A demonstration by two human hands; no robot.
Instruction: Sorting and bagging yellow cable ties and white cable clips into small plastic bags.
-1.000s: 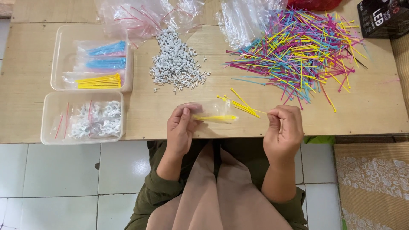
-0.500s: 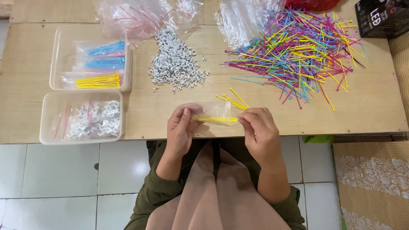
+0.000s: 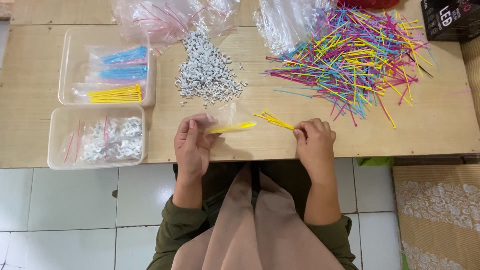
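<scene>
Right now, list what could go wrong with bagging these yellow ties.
1. The left hand holds the clear bag only at one end, so its mouth may sag shut and ties already inside could slide out.
2. The right hand pinches the loose yellow ties at their tips; some may fan out and drop.
3. The white clip pile lies close behind; a sweep could scatter it.

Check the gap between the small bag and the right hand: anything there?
Head view: loose yellow ties lie between the small bag and the right hand, on the table.
</scene>
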